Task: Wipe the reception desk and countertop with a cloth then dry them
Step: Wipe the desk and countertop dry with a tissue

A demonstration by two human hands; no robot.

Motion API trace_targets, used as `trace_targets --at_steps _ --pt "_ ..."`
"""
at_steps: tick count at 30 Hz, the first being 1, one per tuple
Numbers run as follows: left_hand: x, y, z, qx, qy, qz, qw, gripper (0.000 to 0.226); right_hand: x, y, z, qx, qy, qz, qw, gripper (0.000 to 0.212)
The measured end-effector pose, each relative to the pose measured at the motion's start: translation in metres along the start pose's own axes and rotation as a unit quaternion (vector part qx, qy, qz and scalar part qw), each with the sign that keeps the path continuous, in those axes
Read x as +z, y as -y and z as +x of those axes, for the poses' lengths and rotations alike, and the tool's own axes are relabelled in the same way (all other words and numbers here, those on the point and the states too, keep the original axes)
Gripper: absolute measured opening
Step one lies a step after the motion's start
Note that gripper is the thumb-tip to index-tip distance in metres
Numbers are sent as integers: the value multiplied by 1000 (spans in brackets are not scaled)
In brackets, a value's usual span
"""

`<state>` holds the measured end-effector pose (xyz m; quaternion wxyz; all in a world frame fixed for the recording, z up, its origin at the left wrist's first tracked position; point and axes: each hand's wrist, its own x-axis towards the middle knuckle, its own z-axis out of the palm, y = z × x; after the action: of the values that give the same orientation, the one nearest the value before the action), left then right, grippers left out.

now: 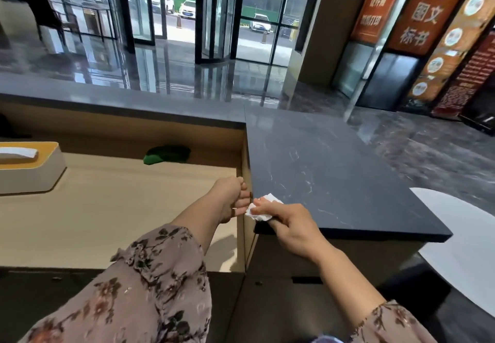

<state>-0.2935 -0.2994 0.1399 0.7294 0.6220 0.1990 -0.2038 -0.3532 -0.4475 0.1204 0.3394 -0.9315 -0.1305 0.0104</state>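
**Wiping from the near-left corner: the slab lies up and right of the cloth**

The right hand [292, 229] has its fingers [267, 207] curled tight on a small crumpled white cloth [261, 216], pressing it onto the near-left corner of the dark bench top [334, 171]. The left hand [231, 195] is just beside it at 9 o'clock. Its fingers [242, 202] hook over the left edge of that same slab, seemingly as a brace, and almost touch the cloth.

What matters for the coming stroke is direction. From the cloth, nearly all of the dark surface spreads away between 12 and 3 o'clock. Its long axis runs from the near edge off toward 12 o'clock, where it meets the raised ledge. The right hand holds the cloth and is the nearer one, so a sweep probably goes outward to 1 or 2 o'clock while the left stays anchored.

The lower bench [107, 208], pale wood, sits at 9 to 10 o'clock beyond the left hand. On it are a green cloth [167, 154] at about 11 o'clock and a tissue box [29, 168] far out at 9. Whether either surface is wet I cannot tell.
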Motion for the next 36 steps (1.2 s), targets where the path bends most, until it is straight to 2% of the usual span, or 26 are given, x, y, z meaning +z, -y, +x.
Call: trace_targets --at_steps 3,6,10,14,17,21,24,30,33,36 --pt "0 -4 0 -1 -5 -6 1000 31 -23 9 11 14 42 79 996 35" --pt "-2 -8 4 6 -15 -3 1000 28 -44 18 35 18 6 128 992 30" --pt "-3 -20 11 18 -45 -6 999 32 -55 15 103 0 -68 51 996 29" --pt "-1 -31 21 28 -72 -10 997 31 -61 11 175 -50 -84 -92 991 26" --pt "0 -37 29 29 -94 -15 995 32 -61 5 220 -74 -69 -221 970 27" --pt "4 -37 34 31 -99 -6 995 32 -58 -10 264 -112 -54 -335 934 24" --pt "7 -36 37 35 -104 -2 994 34 -56 -13 286 -123 -8 -365 923 24" --pt "8 -38 47 28 -120 -12 992 34 -50 -17 297 -94 189 -354 911 29" --pt "7 -40 48 23 -117 -19 993 35 -50 -8 289 -101 212 -325 916 31" --pt "3 -39 48 20 -120 -35 992 35 -48 1 280 -60 242 -282 926 29"
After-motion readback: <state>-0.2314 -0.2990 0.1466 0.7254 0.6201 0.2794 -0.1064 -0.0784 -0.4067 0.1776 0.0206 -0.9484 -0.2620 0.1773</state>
